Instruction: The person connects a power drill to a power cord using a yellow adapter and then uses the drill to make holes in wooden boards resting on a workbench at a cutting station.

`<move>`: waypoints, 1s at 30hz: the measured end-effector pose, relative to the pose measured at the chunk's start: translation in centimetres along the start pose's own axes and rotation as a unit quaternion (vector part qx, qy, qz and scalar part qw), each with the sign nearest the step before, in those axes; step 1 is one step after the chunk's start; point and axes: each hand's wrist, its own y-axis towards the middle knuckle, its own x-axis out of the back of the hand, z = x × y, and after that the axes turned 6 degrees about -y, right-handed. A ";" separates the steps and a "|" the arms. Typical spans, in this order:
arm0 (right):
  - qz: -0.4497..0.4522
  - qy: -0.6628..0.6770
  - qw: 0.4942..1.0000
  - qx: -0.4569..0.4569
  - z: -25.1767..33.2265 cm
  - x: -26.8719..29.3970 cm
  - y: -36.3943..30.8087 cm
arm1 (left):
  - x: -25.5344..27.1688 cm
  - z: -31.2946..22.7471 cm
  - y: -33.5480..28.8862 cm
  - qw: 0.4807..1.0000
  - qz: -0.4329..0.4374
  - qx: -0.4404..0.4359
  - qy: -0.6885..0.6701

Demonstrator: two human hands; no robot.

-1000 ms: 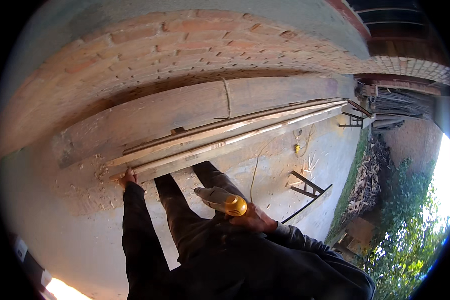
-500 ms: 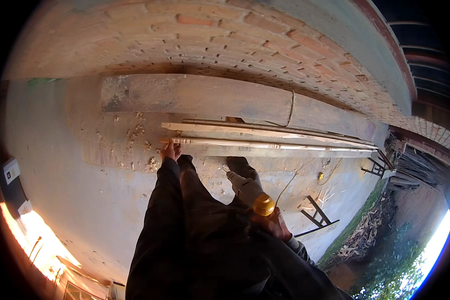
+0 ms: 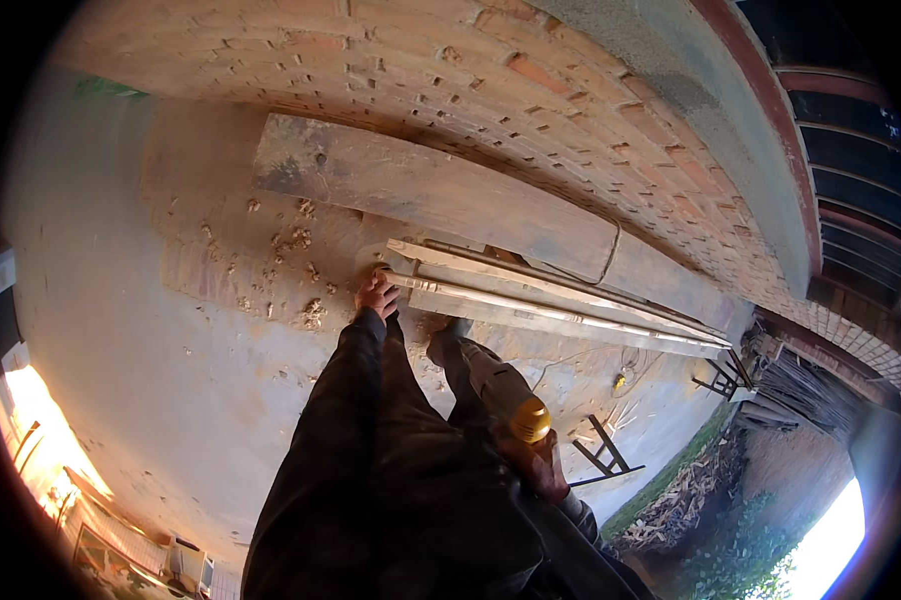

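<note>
My left hand (image 3: 376, 294) is closed around the near-left end of a long, pale turned wooden pole (image 3: 531, 304). Beside the pole, a little farther off, runs a rough wooden strip (image 3: 511, 270). In my right hand (image 3: 541, 468) is a power drill (image 3: 506, 390) with a grey body and a yellow rear end. It is held low in front of my right leg, its front pointing away from me and apart from the pole. The drill hides part of my right fingers, and its tip is hard to make out against my leg.
A wide, worn plank (image 3: 421, 185) lies along the brick wall (image 3: 571, 110), with a cord looped over it. Wood shavings (image 3: 301, 238) litter the concrete floor at left. A dark metal stand (image 3: 603, 450) and a small yellow object (image 3: 620, 381) lie at right, near stacked sticks (image 3: 811, 370).
The view has turned, so the plank and pole now slope down to the right. My left hand stays at the pole's end, its fingers more wrapped over it. The drill remains in my right hand.
</note>
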 end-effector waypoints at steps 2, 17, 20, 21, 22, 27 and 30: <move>-0.006 0.001 1.000 -0.009 -0.2 -1.4 1.2 | 0.0 -0.4 -0.2 1.000 0.006 0.013 -0.001; -0.071 -0.314 0.943 0.084 7.2 -4.3 -1.8 | 1.2 -0.2 3.2 0.967 0.006 -0.125 0.220; -0.071 -0.341 0.935 0.072 8.8 -4.8 -0.4 | -2.5 -1.9 0.2 0.933 -0.062 -0.167 0.314; -0.051 -0.324 0.943 0.058 9.9 -5.5 0.2 | -0.2 -2.4 0.6 0.933 -0.074 -0.167 0.309; -0.032 -0.307 0.950 0.043 11.1 -6.2 0.7 | 1.9 -2.8 1.2 0.934 -0.086 -0.166 0.304; -0.037 -0.356 0.933 0.040 9.9 -7.3 3.6 | 0.3 -2.9 0.9 0.921 -0.093 -0.148 0.347; -0.022 -0.356 0.933 0.048 9.4 -8.0 5.8 | 0.2 -3.1 0.9 0.932 -0.088 -0.141 0.323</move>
